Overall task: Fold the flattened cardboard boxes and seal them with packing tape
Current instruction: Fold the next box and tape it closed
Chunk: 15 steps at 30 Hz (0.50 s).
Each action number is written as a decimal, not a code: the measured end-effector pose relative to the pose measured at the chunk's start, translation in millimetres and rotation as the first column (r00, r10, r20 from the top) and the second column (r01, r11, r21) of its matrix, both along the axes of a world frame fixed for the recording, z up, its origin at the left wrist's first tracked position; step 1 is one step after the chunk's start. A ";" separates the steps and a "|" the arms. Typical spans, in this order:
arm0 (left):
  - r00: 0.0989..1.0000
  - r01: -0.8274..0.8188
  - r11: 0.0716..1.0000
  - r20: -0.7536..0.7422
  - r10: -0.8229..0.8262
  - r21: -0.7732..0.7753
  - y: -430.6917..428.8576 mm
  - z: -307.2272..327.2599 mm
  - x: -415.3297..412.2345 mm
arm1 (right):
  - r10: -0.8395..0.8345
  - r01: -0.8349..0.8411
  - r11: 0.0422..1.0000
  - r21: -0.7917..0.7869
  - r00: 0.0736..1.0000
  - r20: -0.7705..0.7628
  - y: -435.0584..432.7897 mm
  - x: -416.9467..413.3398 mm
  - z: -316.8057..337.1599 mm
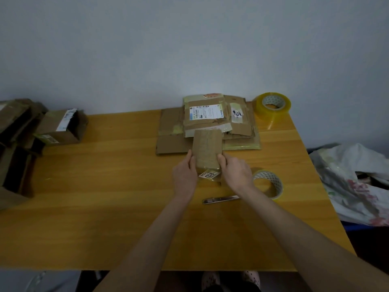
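A small box (pixel 207 148) sits mid-table, its far end overlapping the near edge of the stack (pixel 210 114) of flattened cardboard. The left hand (pixel 184 175) grips its left side, thumb laid along the edge, and the right hand (pixel 235 173) grips the right side the same way, with the fingers of both tucked out of sight beneath. A white label (pixel 208 174) shows at the near end between the wrists. The step looks to be squaring the box up and closing its flaps before taping. To do it well, press the two sides inward evenly so the walls stand straight and the flap edges meet without a gap. The box should also come clear of the stack so nothing catches underneath. One hand must then hold the seam shut while the other fetches tape. The roll (pixel 268 184) just beside the right wrist is the handy one, and the cutter (pixel 220 200) lies under the right forearm. A second roll, the far roll (pixel 273 105), stands at the table's (pixel 105 186) back corner. The risk is the flaps springing open if the grip eases too soon.
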<state>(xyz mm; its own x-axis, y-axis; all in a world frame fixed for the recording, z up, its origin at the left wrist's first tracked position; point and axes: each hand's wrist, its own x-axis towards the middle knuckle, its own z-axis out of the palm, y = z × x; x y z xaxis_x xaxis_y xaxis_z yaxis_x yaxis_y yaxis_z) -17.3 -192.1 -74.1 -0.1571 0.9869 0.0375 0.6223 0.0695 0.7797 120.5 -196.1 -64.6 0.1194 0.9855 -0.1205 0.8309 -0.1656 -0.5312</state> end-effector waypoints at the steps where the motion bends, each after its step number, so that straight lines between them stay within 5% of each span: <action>1: 0.998 0.017 1.000 0.065 -0.017 0.012 -0.6 -2.4 -5.8 | 0.019 -0.019 1.000 -0.001 0.999 -0.049 0.6 4.5 -2.5; 5: 0.919 0.311 0.947 0.228 -0.321 0.081 -9.9 -19.4 -32.3 | 0.201 -0.197 0.979 0.048 0.914 -0.351 -11.7 28.4 -16.2; 11: 0.870 0.493 0.846 -0.097 -0.484 0.201 8.5 -25.1 -48.1 | 0.340 -0.329 0.939 0.099 0.933 -0.119 0.9 42.7 -12.9; 15: 0.872 0.488 0.845 -0.157 -0.463 0.220 10.9 -23.9 -53.2 | 0.395 -0.389 0.916 0.101 0.917 -0.050 7.5 37.6 -4.4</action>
<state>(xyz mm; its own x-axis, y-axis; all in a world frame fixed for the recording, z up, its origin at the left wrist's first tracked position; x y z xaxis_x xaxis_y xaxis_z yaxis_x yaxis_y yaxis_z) -70.5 -181.1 -98.0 0.3456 0.8964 0.2775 0.6010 -0.4385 0.6682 158.1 -188.6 -69.0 -0.2839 0.9585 -0.0261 0.7810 0.2154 -0.5862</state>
